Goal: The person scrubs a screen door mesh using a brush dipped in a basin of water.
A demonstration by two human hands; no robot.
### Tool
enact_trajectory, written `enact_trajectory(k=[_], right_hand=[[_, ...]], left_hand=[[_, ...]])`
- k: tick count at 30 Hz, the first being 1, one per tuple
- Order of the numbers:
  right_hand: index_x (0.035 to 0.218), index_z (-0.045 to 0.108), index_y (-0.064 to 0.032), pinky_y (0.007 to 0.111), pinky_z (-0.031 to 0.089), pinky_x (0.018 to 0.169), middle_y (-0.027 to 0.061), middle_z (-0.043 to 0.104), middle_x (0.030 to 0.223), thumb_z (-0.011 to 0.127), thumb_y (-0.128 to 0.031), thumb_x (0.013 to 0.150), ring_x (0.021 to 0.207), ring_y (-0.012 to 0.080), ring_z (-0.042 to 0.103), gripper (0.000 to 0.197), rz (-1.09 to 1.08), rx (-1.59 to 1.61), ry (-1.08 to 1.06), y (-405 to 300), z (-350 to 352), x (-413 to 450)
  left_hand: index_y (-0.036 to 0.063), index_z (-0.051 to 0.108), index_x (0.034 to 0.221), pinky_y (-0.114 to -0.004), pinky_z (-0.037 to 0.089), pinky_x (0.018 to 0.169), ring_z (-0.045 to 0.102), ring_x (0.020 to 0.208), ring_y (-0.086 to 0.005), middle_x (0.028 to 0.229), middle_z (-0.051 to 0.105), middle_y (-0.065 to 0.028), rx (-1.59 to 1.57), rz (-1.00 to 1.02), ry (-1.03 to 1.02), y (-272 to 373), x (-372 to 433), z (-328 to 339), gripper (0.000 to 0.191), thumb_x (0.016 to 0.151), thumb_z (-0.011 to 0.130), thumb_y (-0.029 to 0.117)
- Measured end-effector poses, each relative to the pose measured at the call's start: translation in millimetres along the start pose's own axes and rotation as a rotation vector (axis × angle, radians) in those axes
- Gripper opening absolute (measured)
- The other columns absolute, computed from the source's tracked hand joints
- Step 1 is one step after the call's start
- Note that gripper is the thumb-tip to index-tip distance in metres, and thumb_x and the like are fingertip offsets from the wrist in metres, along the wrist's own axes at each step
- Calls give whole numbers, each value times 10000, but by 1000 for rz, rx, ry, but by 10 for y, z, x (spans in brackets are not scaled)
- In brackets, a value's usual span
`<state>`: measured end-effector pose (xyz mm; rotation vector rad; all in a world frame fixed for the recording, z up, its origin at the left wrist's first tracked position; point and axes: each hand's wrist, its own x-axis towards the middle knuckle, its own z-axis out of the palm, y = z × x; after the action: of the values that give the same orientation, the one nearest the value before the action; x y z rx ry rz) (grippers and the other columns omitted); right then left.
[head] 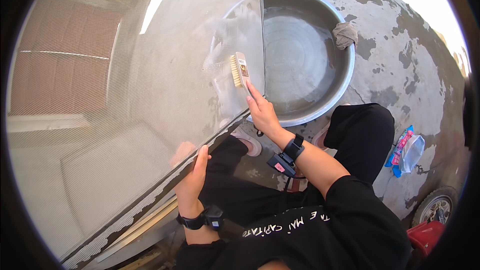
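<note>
A large window screen [150, 93] of fine mesh in a thin dark frame stands across the left side, its near corner over a wide metal basin [347, 78]. My left hand [193, 180] grips the near frame edge, thumb on my side and fingers seen through the mesh. In my right hand [264, 114] is the handle of a scrub brush [240, 69] with pale bristles, which face left toward the mesh. Whitish wet smears show around the brush. I cannot tell whether the bristles touch the mesh. Shallow cloudy water [292, 56] lies in the basin.
A wrung grey-brown cloth [345, 35] hangs on the basin's right rim. Wet patches mark the concrete floor [378, 78]. An opened plastic packet [407, 152] lies at right, near a small wheel [437, 208] and a red object [425, 236]. Wooden strips [144, 219] lie below the screen.
</note>
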<state>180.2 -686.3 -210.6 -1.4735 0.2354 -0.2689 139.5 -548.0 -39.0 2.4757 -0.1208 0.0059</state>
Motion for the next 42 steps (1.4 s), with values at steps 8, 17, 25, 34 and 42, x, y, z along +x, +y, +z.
enact_trajectory(k=[8,17,25,34,42], right_hand=[[1273,361,-155,441,425,639,262,553,773,433,-173,852,700,424,537,427,14,-106,-38,52,41,81],[1267,359,-111,379,452,593,161,592,855,371,-246,844,720,281,582,445,821,-423,516,2750,-2083,408],[1312,316,-85,202,381,584,21,545,752,408,-132,874,613,87,483,450,257,392,-71,69,-347,47],[1230,418,-148,416,447,601,212,576,736,451,-136,837,672,355,569,395,-122,-329,-76,-4,-290,202],[1260,385,-160,417,444,624,234,572,749,447,-153,844,703,382,561,421,-40,11,-377,-696,-211,-316]], left_hand=[[-17,522,670,-224,432,518,527,530,-107,602,528,-46,-108,-20,43,7,13,20,163,788,589,73],[-15,520,681,-226,429,528,547,559,-100,607,538,-42,-210,-63,0,15,132,98,154,788,586,74],[-15,535,690,-222,430,554,546,569,-110,637,557,-44,-155,-156,60,-146,86,-35,138,787,585,69],[-5,562,701,-214,403,549,520,573,-89,614,570,-20,-209,-109,40,-2,74,21,117,780,598,73],[-7,572,731,-214,411,566,523,581,-85,640,581,-23,-305,-164,49,-110,30,13,111,783,600,88]])
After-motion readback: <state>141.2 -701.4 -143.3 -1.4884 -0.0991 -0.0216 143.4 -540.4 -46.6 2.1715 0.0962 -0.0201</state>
